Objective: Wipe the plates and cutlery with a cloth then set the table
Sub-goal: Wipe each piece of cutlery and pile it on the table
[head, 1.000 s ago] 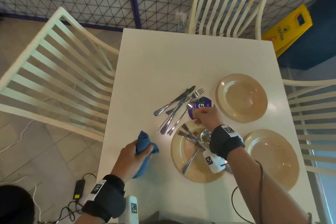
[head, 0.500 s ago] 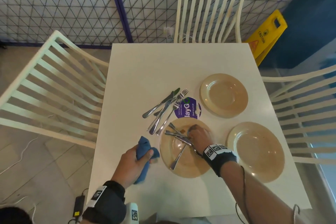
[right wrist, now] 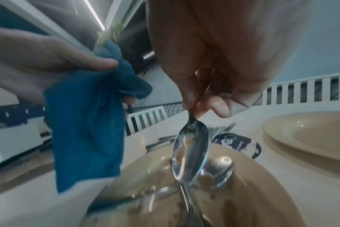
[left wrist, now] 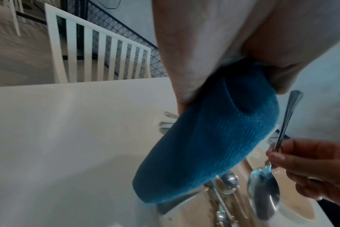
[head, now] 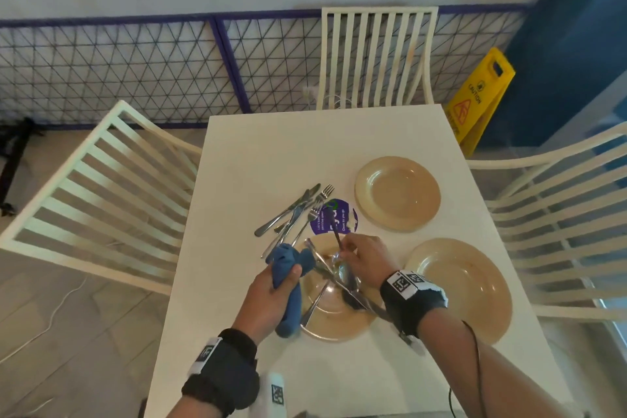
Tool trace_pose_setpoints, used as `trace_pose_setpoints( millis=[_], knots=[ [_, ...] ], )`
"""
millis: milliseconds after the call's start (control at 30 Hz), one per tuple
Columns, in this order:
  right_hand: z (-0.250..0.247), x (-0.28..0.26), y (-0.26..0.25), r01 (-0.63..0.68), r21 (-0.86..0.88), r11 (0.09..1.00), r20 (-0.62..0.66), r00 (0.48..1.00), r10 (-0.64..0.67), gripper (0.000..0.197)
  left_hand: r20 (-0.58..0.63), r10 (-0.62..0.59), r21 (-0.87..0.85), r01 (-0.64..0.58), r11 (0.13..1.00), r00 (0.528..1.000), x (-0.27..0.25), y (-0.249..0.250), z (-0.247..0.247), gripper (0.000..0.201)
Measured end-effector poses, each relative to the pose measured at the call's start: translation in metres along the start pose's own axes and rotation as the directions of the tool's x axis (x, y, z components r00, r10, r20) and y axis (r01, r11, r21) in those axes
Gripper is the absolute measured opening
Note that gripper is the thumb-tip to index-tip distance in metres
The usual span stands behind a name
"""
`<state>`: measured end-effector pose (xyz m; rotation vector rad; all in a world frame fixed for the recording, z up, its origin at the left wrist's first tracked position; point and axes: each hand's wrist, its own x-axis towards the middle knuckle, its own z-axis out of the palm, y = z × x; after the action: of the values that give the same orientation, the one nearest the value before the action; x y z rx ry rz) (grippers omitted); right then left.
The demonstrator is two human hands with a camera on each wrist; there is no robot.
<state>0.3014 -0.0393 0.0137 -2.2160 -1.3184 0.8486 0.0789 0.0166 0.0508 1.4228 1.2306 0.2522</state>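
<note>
Spoon [right wrist: 190, 152] pinched at neck in right hand [head: 364, 258] above near plate [head: 339, 326] | bowl hanging down, handle up (near vertical) | shiny steel, smeared | left hand [head: 268, 295] clutching bunched blue cloth [left wrist: 204, 138] alongside

**A:** What sits round the edges of your head view?

**B:** I see three white slatted chairs. There is a far chair [head: 376, 58] at twelve o'clock, a left chair [head: 101, 187] at nine, and a right chair [head: 559, 224] at three. Behind the far one runs a wire mesh fence [head: 135, 68] with a dark blue frame.

**A:** Any colour?

**B:** A yellow caution sign [head: 481, 95] stands at two o'clock, beside a blue wall [head: 576, 27]. Near the centre I see a round purple sticker [head: 349, 219] with white lettering.

**A:** And lower down?

**B:** Pale floor tiles [head: 68, 366] at seven o'clock, with a thin white cable [head: 44, 326] lying across them.
</note>
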Motion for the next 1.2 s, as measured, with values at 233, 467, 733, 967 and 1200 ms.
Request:
trace_pose_setpoints(
  millis=[233,467,733,967,1200],
  knots=[
    [-0.058,-0.029,-0.023,0.155,0.243,0.958,-0.116,0.985,-0.130,0.008,0.134,0.068,-0.232,-0.036,0.972,0.989,-0.002,0.055,0.055,0.026],
    [-0.074,-0.045,-0.011,0.164,0.343,0.925,-0.159,0.980,-0.115,0.021,0.199,0.172,-0.039,-0.167,0.985,0.965,0.000,0.060,0.082,0.024],
    [-0.083,-0.054,-0.005,0.063,0.604,0.795,-0.094,0.996,-0.007,0.002,0.040,0.176,0.091,-0.179,0.980,0.984,-0.019,0.069,0.102,0.032],
    [-0.104,-0.061,0.007,-0.012,0.743,0.669,-0.129,0.979,0.161,0.010,0.211,0.111,-0.161,-0.077,0.984,0.971,-0.031,0.059,0.079,0.036],
    [-0.106,-0.072,0.002,-0.046,0.748,0.662,-0.079,0.984,0.158,0.004,0.168,0.058,-0.628,0.062,0.776,0.984,-0.033,0.089,0.058,0.027]
  ],
)
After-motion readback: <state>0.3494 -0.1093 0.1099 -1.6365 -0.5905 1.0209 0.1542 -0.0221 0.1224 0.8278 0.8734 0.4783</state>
